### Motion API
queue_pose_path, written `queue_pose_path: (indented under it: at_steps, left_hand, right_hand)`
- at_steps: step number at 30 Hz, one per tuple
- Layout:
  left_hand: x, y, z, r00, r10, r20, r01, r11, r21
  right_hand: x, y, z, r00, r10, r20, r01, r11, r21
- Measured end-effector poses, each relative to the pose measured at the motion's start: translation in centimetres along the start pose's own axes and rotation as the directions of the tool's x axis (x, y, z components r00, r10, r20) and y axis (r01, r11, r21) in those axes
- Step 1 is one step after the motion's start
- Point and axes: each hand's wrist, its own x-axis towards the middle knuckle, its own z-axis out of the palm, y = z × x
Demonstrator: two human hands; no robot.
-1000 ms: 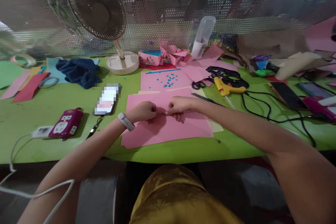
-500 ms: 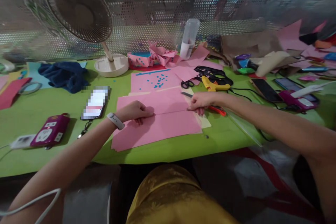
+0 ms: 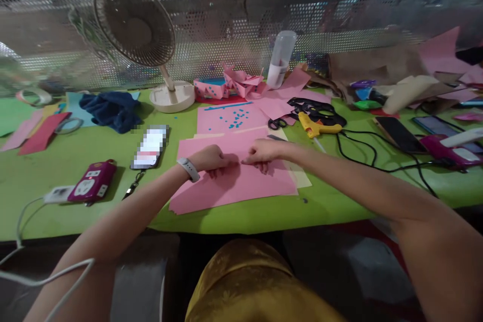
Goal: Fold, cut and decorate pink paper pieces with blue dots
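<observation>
A folded pink paper sheet (image 3: 234, 186) lies on the green table (image 3: 68, 161) in front of me. My left hand (image 3: 211, 158), with a white wristband, rests on the sheet's fold with fingers curled and pressed down. My right hand (image 3: 264, 152) pinches the same fold just to the right, fingertips almost touching the left hand. Another pink sheet with small blue cut pieces (image 3: 234, 118) lies just behind.
A fan (image 3: 136, 25) stands at the back left, a white bottle (image 3: 281, 58) behind the paper. Scissors (image 3: 277, 123), a yellow glue gun (image 3: 317, 128) and black cables lie right. A phone (image 3: 151, 147), a magenta power strip (image 3: 92, 183) and a blue cloth (image 3: 109, 108) lie left.
My right hand slid out to the right end of the fold, then came back to the middle beside my left hand. The left hand stayed on the paper.
</observation>
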Motion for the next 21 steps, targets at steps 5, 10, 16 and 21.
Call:
queue_pose_path:
  at_steps: [5, 10, 16, 21]
  left_hand:
    - [0.6, -0.9, -0.1, 0.999, -0.014, 0.039, 0.015, 1.0, -0.024]
    - [-0.8, -3.6, -1.6, 0.995, -0.071, 0.076, 0.072, 0.997, -0.016]
    - [-3.6, -8.4, -3.5, 0.977, -0.199, 0.071, 0.203, 0.978, -0.056]
    - [-5.6, -11.1, -4.9, 0.951, -0.303, 0.07, 0.306, 0.951, -0.046]
  right_hand:
    - [0.7, 0.8, -0.1, 1.0, 0.02, 0.005, -0.02, 1.0, 0.001]
    - [0.6, 1.1, -0.1, 1.0, 0.018, 0.0, -0.018, 1.0, 0.007]
    - [0.3, 0.9, 0.1, 0.999, 0.021, -0.029, -0.021, 1.0, 0.003]
    - [0.8, 1.5, 0.1, 1.0, -0.001, -0.022, 0.001, 1.0, -0.002]
